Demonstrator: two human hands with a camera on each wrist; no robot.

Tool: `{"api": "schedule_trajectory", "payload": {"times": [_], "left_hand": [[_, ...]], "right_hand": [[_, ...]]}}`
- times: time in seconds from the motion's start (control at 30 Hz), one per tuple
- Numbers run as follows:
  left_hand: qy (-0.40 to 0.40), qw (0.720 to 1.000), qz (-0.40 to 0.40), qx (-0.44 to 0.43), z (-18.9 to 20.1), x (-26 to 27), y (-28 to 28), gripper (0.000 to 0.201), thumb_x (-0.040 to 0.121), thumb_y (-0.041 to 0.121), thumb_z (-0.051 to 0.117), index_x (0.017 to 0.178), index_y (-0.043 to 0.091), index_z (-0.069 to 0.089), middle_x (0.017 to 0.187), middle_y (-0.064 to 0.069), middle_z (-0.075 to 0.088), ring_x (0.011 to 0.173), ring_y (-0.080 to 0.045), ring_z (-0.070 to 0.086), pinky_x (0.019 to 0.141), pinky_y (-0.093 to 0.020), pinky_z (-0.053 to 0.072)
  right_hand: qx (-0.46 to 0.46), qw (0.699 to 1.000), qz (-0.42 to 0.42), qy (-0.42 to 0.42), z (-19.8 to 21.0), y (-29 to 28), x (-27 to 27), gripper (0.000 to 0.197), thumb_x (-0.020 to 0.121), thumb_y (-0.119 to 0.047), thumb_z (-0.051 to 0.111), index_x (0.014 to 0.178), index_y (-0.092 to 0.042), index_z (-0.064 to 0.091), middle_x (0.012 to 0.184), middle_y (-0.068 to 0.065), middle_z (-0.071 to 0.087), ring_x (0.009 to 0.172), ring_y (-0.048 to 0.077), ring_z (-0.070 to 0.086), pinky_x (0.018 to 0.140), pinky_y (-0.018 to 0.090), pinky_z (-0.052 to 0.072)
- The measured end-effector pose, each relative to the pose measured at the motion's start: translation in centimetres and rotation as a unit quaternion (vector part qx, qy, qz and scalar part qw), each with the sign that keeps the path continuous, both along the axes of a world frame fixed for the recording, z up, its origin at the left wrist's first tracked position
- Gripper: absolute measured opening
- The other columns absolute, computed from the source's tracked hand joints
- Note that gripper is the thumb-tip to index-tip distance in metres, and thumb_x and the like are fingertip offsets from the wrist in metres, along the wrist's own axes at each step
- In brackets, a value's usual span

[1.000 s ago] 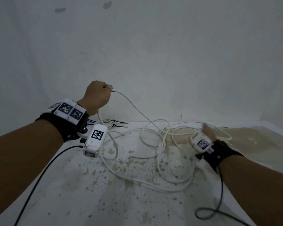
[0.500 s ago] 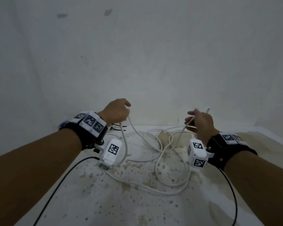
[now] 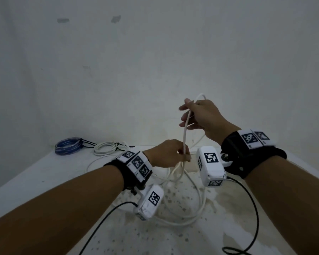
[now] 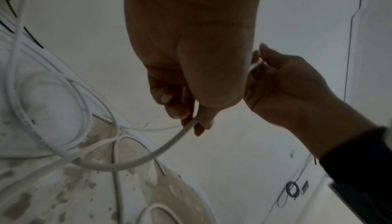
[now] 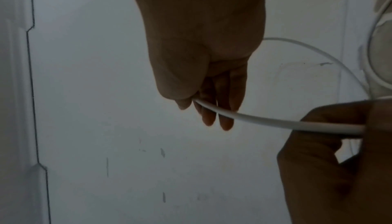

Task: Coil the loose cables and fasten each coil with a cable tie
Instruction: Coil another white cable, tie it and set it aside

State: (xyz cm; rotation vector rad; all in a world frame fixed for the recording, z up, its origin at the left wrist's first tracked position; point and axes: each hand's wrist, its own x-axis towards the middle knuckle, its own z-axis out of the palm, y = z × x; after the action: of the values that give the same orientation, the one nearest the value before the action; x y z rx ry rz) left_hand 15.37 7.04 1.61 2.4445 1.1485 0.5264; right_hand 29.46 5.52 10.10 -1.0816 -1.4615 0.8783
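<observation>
Thin white round cable (image 3: 185,133), loose: one stretch raised upright off the counter (image 3: 44,173), the rest sprawled in wide overlapping loops mid-counter. Near the back-left corner, coiled glossy blue cable (image 3: 67,148) lying flat. Just right of it, coiled white cable (image 3: 107,148) cinched with thin black cable ties (image 3: 118,146).
</observation>
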Motion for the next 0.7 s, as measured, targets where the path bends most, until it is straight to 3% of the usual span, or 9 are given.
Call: {"api": "schedule_trajectory", "payload": {"times": [0.1,0.2,0.27,0.37,0.47,0.57,0.63,0.7], "left_hand": [[-0.047,0.997,0.045,-0.049,0.3,-1.3,0.9,0.028,0.102,0.021,0.049,0.092,0.001,0.065,0.092,-0.014,0.071,0.061,-0.013,0.067,0.058,-0.026,0.055],[-0.084,0.991,0.081,-0.066,1.0,-3.9,1.4,0.029,0.103,0.02,0.046,0.089,-0.001,0.06,0.093,-0.017,0.071,0.069,-0.022,0.071,0.067,-0.032,0.061],[-0.077,0.989,0.103,-0.066,1.6,-5.4,1.6,0.029,0.102,0.021,0.049,0.085,0.0,0.06,0.093,-0.017,0.071,0.072,-0.024,0.072,0.07,-0.034,0.061],[-0.053,0.987,0.138,-0.069,1.8,-7.2,1.7,0.029,0.101,0.021,0.051,0.083,0.0,0.061,0.092,-0.016,0.071,0.075,-0.027,0.073,0.068,-0.033,0.061],[-0.048,0.984,0.153,-0.082,1.2,-8.5,1.5,0.033,0.101,0.024,0.054,0.084,-0.003,0.061,0.089,-0.015,0.072,0.074,-0.027,0.073,0.071,-0.037,0.062],[-0.033,0.985,0.131,-0.106,0.4,-8.4,0.8,0.036,0.102,0.027,0.051,0.082,-0.001,0.061,0.08,-0.009,0.072,0.071,-0.025,0.073,0.073,-0.039,0.062],[-0.027,0.99,0.116,-0.081,0.5,-7.5,0.5,0.037,0.103,0.028,0.048,0.082,0.001,0.062,0.073,-0.004,0.071,0.069,-0.022,0.073,0.069,-0.032,0.061],[-0.071,0.991,0.103,-0.053,1.3,-6.5,0.5,0.037,0.104,0.028,0.047,0.083,0.001,0.062,0.075,-0.006,0.07,0.068,-0.022,0.072,0.064,-0.029,0.059]], "right_hand": [[-0.037,0.979,-0.079,0.186,0.3,1.2,1.6,0.021,0.1,-0.029,0.054,0.096,-0.009,0.054,0.052,0.004,0.057,0.044,0.018,0.062,0.047,0.024,0.052],[-0.106,0.905,-0.138,0.388,0.1,2.0,4.2,0.03,0.102,-0.03,0.045,0.08,-0.011,0.045,0.056,0.004,0.042,0.038,0.017,0.042,0.05,0.023,0.044],[-0.121,0.886,-0.171,0.415,-0.4,2.1,5.4,0.027,0.101,-0.018,0.036,0.075,-0.012,0.04,0.057,0.004,0.038,0.038,0.016,0.033,0.046,0.02,0.036],[-0.127,0.919,-0.197,0.318,-1.9,2.7,6.7,0.032,0.099,-0.003,0.028,0.068,-0.01,0.035,0.061,0.005,0.033,0.025,0.012,0.03,0.044,0.02,0.028],[-0.13,0.935,-0.188,0.272,-3.1,3.2,7.8,0.037,0.104,-0.013,0.025,0.068,-0.013,0.033,0.065,0.002,0.032,0.034,0.009,0.036,0.035,0.015,0.03],[-0.171,0.943,-0.165,0.233,-3.2,2.8,7.2,0.03,0.101,-0.01,0.026,0.076,-0.012,0.042,0.062,0.002,0.029,0.036,0.012,0.027,0.034,0.011,0.022],[-0.197,0.963,-0.135,0.129,-3.3,2.3,6.1,0.028,0.103,-0.015,0.03,0.091,-0.005,0.053,0.059,0.002,0.031,0.04,0.011,0.022,0.039,0.016,0.018],[-0.21,0.973,-0.101,0.001,-3.9,1.9,5.0,0.031,0.104,-0.018,0.038,0.099,0.0,0.062,0.06,0.004,0.038,0.044,0.011,0.024,0.038,0.018,0.02]]}}
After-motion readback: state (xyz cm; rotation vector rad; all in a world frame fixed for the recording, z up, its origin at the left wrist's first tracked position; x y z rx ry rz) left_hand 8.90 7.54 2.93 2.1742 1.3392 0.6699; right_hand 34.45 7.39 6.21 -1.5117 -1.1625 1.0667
